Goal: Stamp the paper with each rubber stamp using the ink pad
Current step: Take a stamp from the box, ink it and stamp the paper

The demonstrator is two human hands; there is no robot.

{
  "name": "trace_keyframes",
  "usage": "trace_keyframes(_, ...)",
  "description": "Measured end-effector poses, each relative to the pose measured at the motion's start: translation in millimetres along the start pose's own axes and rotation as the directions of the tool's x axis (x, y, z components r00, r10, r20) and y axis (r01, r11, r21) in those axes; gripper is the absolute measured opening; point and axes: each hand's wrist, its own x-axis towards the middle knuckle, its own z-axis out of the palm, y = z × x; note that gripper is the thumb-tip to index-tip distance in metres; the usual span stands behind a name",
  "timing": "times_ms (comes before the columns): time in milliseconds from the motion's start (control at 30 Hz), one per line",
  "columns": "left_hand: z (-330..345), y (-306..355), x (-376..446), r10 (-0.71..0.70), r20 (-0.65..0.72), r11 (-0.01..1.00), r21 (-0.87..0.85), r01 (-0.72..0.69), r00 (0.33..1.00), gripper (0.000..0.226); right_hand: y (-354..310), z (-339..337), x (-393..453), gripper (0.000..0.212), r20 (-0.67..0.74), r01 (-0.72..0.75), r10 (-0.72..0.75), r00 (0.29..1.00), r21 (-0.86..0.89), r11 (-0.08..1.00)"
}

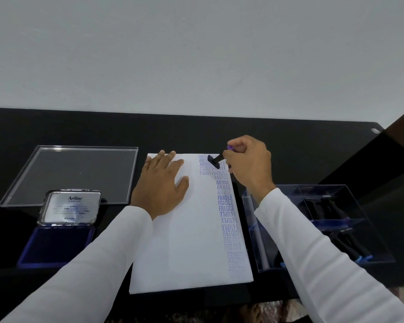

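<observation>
Black worktop (196,136) under a pale wall. White paper (184,229) at centre, pinned flat by the left hand (161,185), fingers spread. Rubber stamp (216,159) gripped in the right hand (247,164), tilted over the paper's far right corner. Ink pad (56,243) open, well left of both hands.

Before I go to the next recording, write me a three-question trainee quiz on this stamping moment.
1. True or false: the ink pad is closed.
2. Which hand grips the rubber stamp? A left hand B right hand
3. Fill in: the left hand presses flat on the ____.

Key: 1 false, its lid stands open; 2 B; 3 paper.
</observation>
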Motion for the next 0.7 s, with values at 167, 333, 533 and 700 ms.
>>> trace_keyframes(167, -0.9, 0.4, 0.2, -0.004, 0.013, 1.000, 0.004, 0.004, 1.000, 0.069, 5.8, -3.8, 2.6, 0.015, -0.057, -0.086, 0.092, 0.994, 0.099, 0.991)
trace_keyframes(333, -1.1, 0.3, 0.4, -0.004, 0.015, 1.000, 0.001, 0.004, 1.000, 0.070, 6.9, -7.1, 3.0, 0.015, -0.069, -0.114, 0.123, 0.990, 0.116, 0.987)
trace_keyframes(533, -0.5, 0.4, 0.6, -0.003, 0.011, 1.000, 0.008, 0.002, 1.000, 0.068, 8.7, -8.4, 2.5, 0.015, -0.066, -0.129, 0.139, 0.988, 0.139, 0.982)
trace_keyframes(700, -1.5, 0.7, -0.5, 0.004, 0.008, 1.000, 0.001, -0.004, 1.000, 0.068, 9.8, -7.8, 3.0, 0.016, -0.061, -0.127, 0.136, 0.989, 0.140, 0.982)
